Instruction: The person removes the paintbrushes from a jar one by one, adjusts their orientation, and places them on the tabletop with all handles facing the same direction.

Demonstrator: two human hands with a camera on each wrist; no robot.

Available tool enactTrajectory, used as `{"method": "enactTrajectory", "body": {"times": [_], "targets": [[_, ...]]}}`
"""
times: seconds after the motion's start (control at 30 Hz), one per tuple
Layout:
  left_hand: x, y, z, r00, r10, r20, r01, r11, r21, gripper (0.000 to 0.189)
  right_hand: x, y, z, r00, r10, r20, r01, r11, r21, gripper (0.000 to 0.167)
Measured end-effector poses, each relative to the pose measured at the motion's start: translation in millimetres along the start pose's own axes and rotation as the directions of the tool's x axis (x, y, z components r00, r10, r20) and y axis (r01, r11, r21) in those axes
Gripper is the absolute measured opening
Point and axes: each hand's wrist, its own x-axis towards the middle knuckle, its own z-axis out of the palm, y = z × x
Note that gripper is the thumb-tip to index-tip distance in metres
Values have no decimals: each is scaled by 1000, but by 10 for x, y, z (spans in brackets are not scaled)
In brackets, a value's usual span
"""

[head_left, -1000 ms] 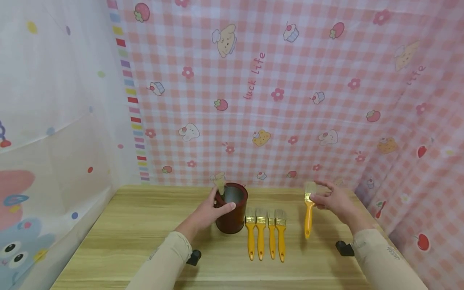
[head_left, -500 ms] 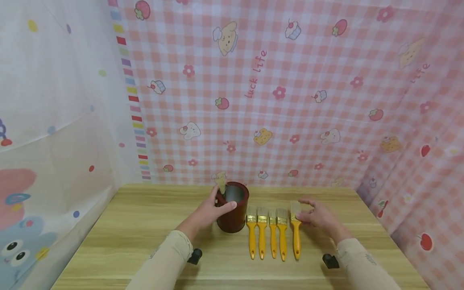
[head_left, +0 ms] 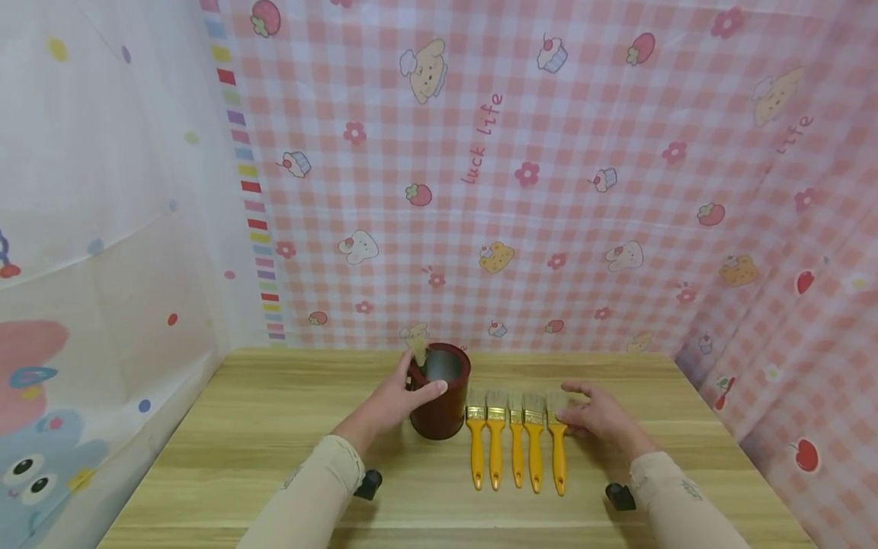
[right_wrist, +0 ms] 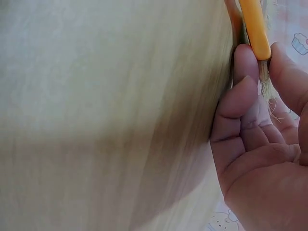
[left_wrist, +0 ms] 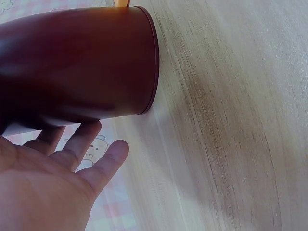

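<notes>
My left hand [head_left: 394, 396] holds a dark red-brown cylindrical cup [head_left: 439, 415] standing upright on the table, its thumb over the near rim. In the left wrist view the other fingers [left_wrist: 86, 139] are spread, with some tips against the cup's side [left_wrist: 86, 62]. My right hand [head_left: 600, 415] pinches a yellow-handled paintbrush [head_left: 559, 450] near its bristles. That brush lies at the right end of a row of similar paintbrushes [head_left: 517, 450], bristles pointing away. The right wrist view shows its yellow part [right_wrist: 257, 33] between thumb and fingers, with much of the brush out of frame.
The wooden table [head_left: 274, 427] carries the cup and the brush row, which starts just right of the cup. A pink checked cloth [head_left: 466, 213] hangs behind the table, and a white patterned cloth [head_left: 123, 191] hangs at the left. Black wrist pieces [head_left: 620, 496] sit below both wrists.
My right hand has brought the paintbrush leftward and down from the right side of the table to the end of the row. The left hand and cup stay in place.
</notes>
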Motion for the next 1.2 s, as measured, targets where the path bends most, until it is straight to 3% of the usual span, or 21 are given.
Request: {"method": "enactTrajectory", "body": {"times": [0.43,1.2], "targets": [[19,-21,3,1000,17,-2,-17,1000,-4,114,-6,-58,22,1000,-1,4,1,995,-96,66],[18,-18,-4,1000,13,4,-13,1000,-13,117,17,-39,29,1000,19,1,-19,992,-124,64]]}}
